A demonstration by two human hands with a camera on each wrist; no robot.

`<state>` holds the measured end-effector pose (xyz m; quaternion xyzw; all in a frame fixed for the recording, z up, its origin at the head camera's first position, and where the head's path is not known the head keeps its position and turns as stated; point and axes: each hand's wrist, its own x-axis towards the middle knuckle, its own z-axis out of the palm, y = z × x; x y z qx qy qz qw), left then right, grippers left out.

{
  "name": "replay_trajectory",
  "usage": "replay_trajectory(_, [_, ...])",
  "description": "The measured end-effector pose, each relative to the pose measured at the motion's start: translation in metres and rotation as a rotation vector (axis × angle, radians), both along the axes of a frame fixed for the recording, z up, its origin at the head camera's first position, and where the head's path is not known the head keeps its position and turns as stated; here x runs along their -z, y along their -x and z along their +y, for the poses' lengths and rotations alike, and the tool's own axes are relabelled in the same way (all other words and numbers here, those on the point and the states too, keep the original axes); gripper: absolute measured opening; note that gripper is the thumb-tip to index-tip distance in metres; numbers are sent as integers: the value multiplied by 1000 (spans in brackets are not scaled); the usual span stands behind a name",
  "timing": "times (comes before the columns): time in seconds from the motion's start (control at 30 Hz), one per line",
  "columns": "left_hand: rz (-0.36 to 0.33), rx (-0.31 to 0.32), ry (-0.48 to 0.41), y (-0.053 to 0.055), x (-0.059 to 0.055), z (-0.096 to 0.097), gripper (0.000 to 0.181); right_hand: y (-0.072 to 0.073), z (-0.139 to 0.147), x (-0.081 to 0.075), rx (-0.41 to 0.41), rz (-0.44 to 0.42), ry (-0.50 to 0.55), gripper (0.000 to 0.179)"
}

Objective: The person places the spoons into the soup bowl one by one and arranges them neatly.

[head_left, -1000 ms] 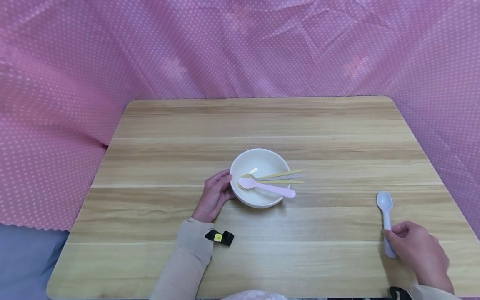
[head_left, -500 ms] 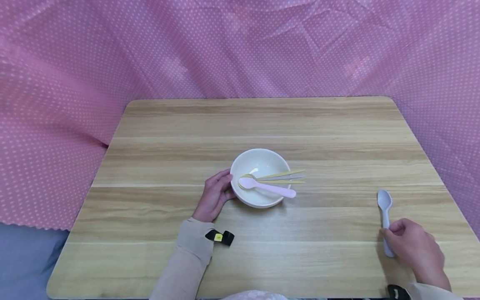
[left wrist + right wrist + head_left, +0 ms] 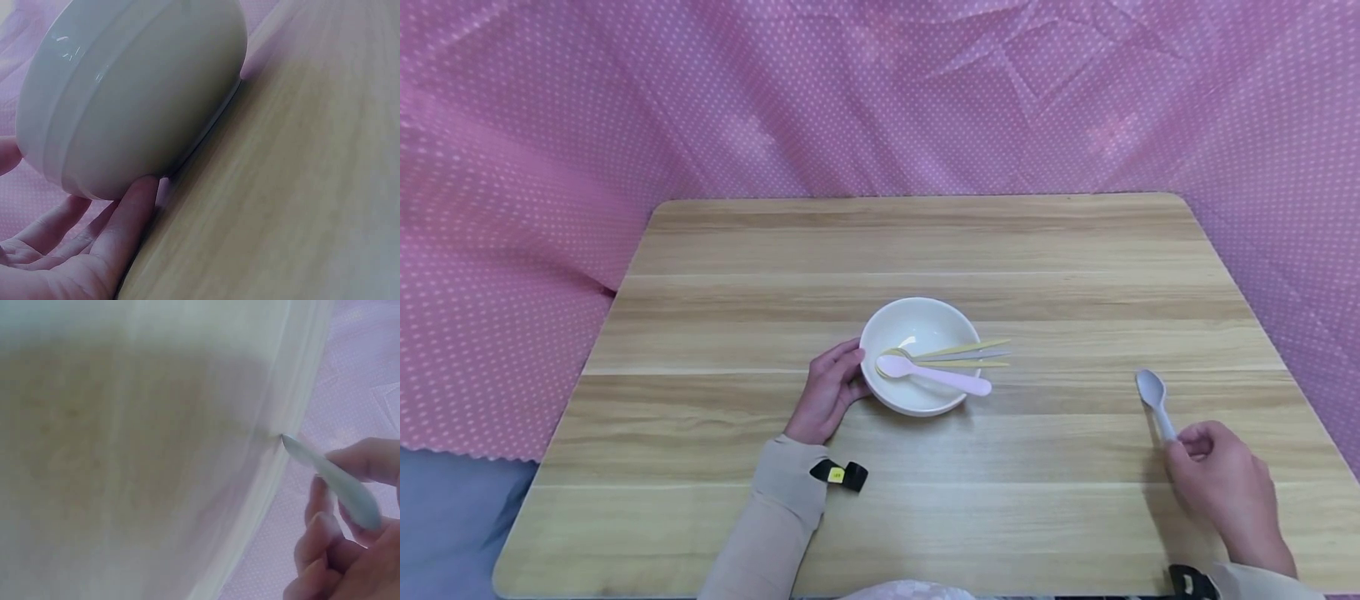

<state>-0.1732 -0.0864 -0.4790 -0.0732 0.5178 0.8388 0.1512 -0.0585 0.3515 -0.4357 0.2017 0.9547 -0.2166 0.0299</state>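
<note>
Right hand (image 3: 1221, 483) pinches the spoon (image 3: 1152, 398) handle's end; it could twist loose. Left hand (image 3: 829, 392), fingers straight, steadies the bowl (image 3: 917, 321)

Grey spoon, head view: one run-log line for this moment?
left hand: steadies bowl | right hand: pinches grey spoon | table

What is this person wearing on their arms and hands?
Both hands are bare: the left hand and the right hand wear no gloves. Each forearm has a beige long sleeve. At each wrist sits a black strap; the left one carries a small yellow tag.
</note>
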Motion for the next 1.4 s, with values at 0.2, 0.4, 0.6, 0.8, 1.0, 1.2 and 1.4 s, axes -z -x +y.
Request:
replay_trajectory(0.2, [5,3,5,0,0,0,43,2,-6,-2,54,87,19,28])
replay_trajectory(0.4, [13,8,3,-1,0,-1,44,6,-11,-6,107,116,44,30])
replay_trajectory(0.6, [14,16,1,0,1,-1,44,10,-18,-10,140,162,58,29])
replay_trajectory(0.8, [17,18,1,0,1,-1,44,16,-28,-12,177,217,91,26])
replay_trajectory(1.0, [18,16,-2,0,2,-1,44,22,-40,-14,252,242,168,25])
replay_trajectory(1.2, [26,9,-1,-1,2,-1,43,27,-55,-13,241,243,209,27])
replay_trajectory(1.4, [27,6,2,0,2,-1,43,30,-67,-17,235,226,239,28])
